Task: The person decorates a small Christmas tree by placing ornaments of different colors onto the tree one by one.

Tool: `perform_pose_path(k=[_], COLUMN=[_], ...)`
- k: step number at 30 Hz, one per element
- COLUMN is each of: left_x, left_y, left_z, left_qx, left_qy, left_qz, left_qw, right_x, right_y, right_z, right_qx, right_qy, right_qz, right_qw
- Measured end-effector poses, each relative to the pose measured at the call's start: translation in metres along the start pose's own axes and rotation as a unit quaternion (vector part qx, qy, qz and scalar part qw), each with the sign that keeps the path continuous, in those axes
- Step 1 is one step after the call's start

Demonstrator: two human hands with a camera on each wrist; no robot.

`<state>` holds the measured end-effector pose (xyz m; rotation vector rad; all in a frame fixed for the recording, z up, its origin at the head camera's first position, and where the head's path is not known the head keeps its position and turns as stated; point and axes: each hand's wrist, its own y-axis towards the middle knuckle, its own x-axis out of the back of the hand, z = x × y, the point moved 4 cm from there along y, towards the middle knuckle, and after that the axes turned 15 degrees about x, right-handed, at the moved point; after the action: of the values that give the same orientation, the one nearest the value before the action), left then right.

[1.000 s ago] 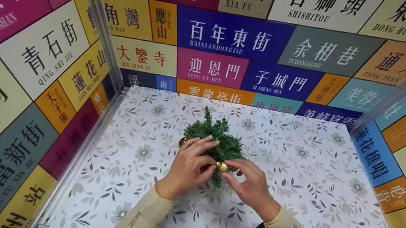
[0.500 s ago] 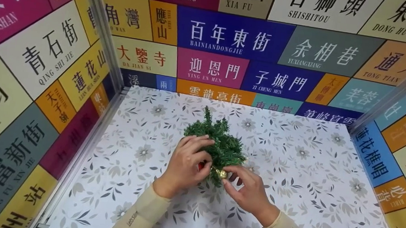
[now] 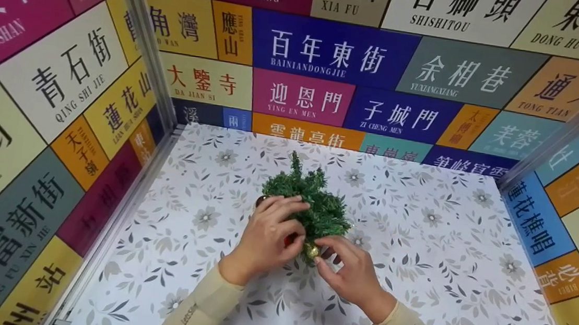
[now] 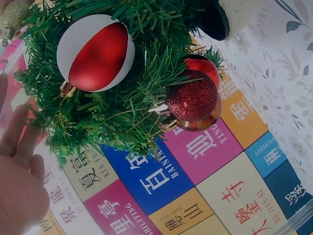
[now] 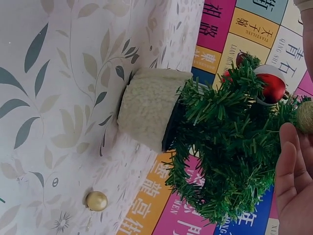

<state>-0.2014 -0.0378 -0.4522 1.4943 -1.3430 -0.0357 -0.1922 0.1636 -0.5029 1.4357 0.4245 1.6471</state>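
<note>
A small green Christmas tree [image 3: 313, 196] stands on the table in a cream fleece-covered pot [image 5: 149, 107]. My right hand [image 3: 356, 273] pinches a gold bauble [image 3: 311, 250] between thumb and fingertips at the near side of the branches. Beside it, the thumb and index finger of my left hand [image 3: 270, 234] meet at a branch, and the other fingers extend over the greenery; what lies between those two tips is hidden. A red-and-white bauble [image 4: 98, 54] hangs on the tree, with a glittery dark red bauble [image 4: 192, 95] lower down.
Another gold bauble [image 5: 97, 200] lies on the tabletop, seen in the right wrist view. The table [image 3: 418, 247] has a floral cover. Panels with colourful sign lettering [image 3: 331, 45] rise at the back and both sides, joined by metal corner posts [image 3: 148, 40].
The gold bauble has come slightly down and left against the branches, with my right hand following. My left hand's fingertips have shifted a little left, away from the bauble.
</note>
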Motion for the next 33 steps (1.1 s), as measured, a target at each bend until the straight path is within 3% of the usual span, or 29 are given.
perform_pose_path(k=[26, 33], left_x=[-0.006, -0.007], left_y=[-0.007, -0.011], left_z=[0.0, 0.003], left_qx=[0.013, -0.002], left_qy=[0.002, 0.038], left_qz=[0.027, 0.044], left_qw=[0.9995, 0.9983], right_x=[-0.009, -0.01], right_y=[0.019, 0.009], right_z=[0.008, 0.008], right_qx=[0.004, -0.006], right_qy=[-0.006, -0.019], right_qz=[-0.054, -0.043], right_qw=[0.999, 0.999])
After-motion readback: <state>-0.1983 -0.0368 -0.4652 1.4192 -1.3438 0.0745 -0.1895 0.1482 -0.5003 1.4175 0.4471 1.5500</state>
